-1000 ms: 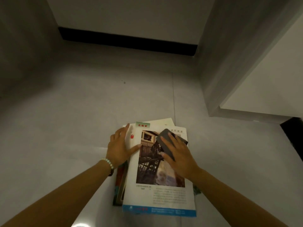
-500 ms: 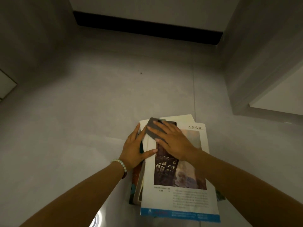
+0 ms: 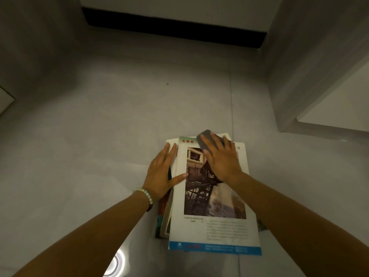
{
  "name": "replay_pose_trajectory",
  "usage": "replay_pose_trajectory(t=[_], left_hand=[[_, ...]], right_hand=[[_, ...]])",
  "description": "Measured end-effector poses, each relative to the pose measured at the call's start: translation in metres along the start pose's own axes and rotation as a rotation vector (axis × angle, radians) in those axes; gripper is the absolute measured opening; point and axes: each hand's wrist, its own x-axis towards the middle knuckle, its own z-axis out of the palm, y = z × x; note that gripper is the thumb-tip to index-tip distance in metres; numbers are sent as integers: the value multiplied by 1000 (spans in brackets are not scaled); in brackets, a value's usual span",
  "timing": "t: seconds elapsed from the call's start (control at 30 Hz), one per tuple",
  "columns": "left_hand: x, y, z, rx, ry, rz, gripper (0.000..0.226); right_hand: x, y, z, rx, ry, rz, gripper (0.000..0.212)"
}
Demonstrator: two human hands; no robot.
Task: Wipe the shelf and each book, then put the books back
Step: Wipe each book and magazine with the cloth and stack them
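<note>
You press a grey cloth (image 3: 206,139) flat against the far end of the top book (image 3: 211,226), a large white-covered volume with a dark picture on its front. It lies on a small stack of books (image 3: 163,220) on the grey tiled floor (image 3: 99,136). Your right hand (image 3: 221,159) is spread over the cloth with fingers straight, pushing rather than gripping. Your left hand (image 3: 160,173), with a bead bracelet (image 3: 144,193) at the wrist, rests flat and open-fingered on the stack's left edge, its thumb on the top cover to pin it.

The step in hand looks to be wiping this book's front cover. With the cloth at the far edge, most of the cover nearer you appears yet to be wiped. The next move likely calls for drawing the cloth down toward the blue band at the near edge while the left hand stops the stack from sliding. After that, the book would need turning for its back and edges. The books beneath appear to await their turn. A white unit (image 3: 329,108) stands at right; whether it is the shelf cannot be told.
</note>
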Motion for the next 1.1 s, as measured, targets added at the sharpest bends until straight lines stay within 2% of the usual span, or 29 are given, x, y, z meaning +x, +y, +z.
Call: replay_pose_trajectory(t=[0.07,0.17,0.27,0.33,0.4,0.47,0.5,0.57,0.6,0.63,0.73,0.8,0.83,0.87,0.93,1.0,1.03,1.1], left_hand=[[-1,4,-3,132,-66,44,92],[4,9,-7,347,-146,102,93],[5,11,-12,446,-164,140,97],[5,12,-15,363,-179,123,98],[7,14,-18,245,-180,88,90],[10,19,-23,177,-221,48,71],[11,21,-25,168,-245,31,67],[11,23,-31,183,-296,20,67],[12,24,-33,191,-312,20,68],[12,24,-35,196,-321,21,67],[12,25,-33,195,-329,4,52],[12,28,-32,193,-330,-3,49],[11,28,-32,197,-331,-1,49],[11,28,-33,205,-331,2,50],[9,27,-32,245,-325,10,50],[7,26,-27,295,-317,18,51],[5,26,-23,307,-310,15,53],[3,27,-15,316,-291,-1,63]], right_hand=[[-21,-5,6,-34,-1,-33,63],[-45,3,10,-20,7,-112,61],[-54,28,5,5,31,80,63],[-65,21,10,-12,5,117,62],[-85,-6,19,-73,42,-38,59],[-107,-28,30,-117,58,-272,51],[-116,-34,32,-127,15,-395,50],[-122,-34,27,-140,-66,-581,49],[-118,-28,26,-148,-55,-603,49],[-112,-22,24,-163,-36,-562,49],[-95,-3,13,-81,-25,-216,61],[-98,-13,15,13,-34,-143,65],[-106,-26,19,16,-48,-191,60],[-116,-41,24,-11,-47,-313,54],[-140,-62,37,-79,-46,-653,49],[-152,-58,43,-122,-49,-797,47],[-152,-49,44,-109,1,-767,47],[-149,-26,42,-26,78,-489,46]])
